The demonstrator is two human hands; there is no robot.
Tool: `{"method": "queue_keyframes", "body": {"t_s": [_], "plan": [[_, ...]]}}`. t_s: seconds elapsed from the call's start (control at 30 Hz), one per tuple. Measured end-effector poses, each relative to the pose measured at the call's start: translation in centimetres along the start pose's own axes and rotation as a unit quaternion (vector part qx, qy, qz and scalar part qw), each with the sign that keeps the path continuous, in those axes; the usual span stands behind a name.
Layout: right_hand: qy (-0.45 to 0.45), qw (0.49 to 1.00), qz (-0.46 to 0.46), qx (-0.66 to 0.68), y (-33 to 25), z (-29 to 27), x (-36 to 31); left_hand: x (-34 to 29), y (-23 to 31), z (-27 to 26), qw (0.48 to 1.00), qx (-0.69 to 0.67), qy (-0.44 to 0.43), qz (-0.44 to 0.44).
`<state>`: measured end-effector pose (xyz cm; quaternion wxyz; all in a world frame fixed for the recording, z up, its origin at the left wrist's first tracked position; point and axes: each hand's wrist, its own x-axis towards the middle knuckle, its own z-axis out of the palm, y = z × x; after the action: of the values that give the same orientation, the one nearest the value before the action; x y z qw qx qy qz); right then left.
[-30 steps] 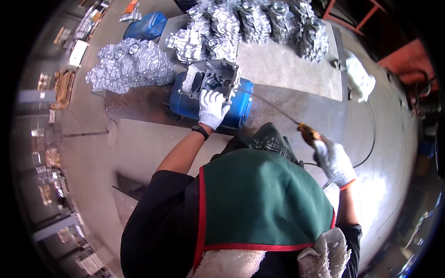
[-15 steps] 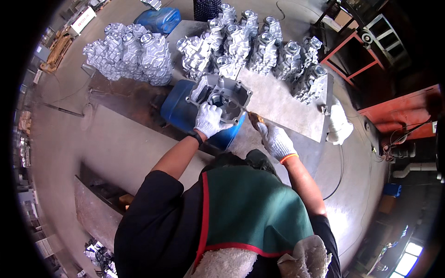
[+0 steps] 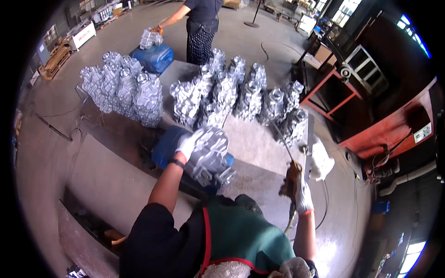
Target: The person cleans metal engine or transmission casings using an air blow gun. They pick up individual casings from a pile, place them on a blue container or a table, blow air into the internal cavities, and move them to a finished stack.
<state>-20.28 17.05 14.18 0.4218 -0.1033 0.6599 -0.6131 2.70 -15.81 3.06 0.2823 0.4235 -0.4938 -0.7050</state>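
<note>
My left hand [image 3: 186, 146], in a white knit glove, is closed on the upper left edge of a silver cast-metal housing [image 3: 206, 155]. The housing is tilted over a blue plastic jerrycan [image 3: 163, 147], its ribbed outer side showing. Out to the right, my gloved right hand [image 3: 302, 197] grips a long-rod hand tool [image 3: 291, 178] with a worn brown-yellow handle. Its thin metal rod points up and away, apart from the held housing. A hose-like line hangs below the grip. The fingertips of my left hand are partly hidden behind the housing.
Several similar housings [image 3: 225, 92] stand upright on the table [image 3: 257, 143], with another cluster [image 3: 125, 90] at left. A co-worker [image 3: 202, 28] at the far side holds a housing [image 3: 150, 38] on another blue jerrycan [image 3: 157, 59]. White cloth [image 3: 321, 161] hangs by the table's right end.
The housing has turned from its open cavity facing up to its outer side showing. My right hand has moved right, away from it, with the tool's rod now upward. The view has shifted.
</note>
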Motion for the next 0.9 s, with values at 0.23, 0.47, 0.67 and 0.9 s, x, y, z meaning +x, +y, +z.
{"method": "queue_keyframes", "body": {"t_s": [0.23,0.47,0.67,0.9], "plan": [[-0.072,0.99,0.111,-0.049,5.5,-0.6,-2.2,5.8,-13.6,-10.3,0.97,-0.155,0.12,-0.144],[-0.073,0.991,0.067,-0.085,7.1,3.9,-1.8,0.2,-7.8,-8.2,0.956,-0.21,0.187,-0.082],[-0.049,0.982,0.109,-0.149,6.1,2.2,-2.7,-5.6,-3.6,-8.6,0.959,0.272,0.049,0.069],[-0.157,0.944,0.139,-0.254,2.6,-4.3,-3.7,-7.2,-6.9,-9.4,0.839,0.519,0.161,0.011]]}}
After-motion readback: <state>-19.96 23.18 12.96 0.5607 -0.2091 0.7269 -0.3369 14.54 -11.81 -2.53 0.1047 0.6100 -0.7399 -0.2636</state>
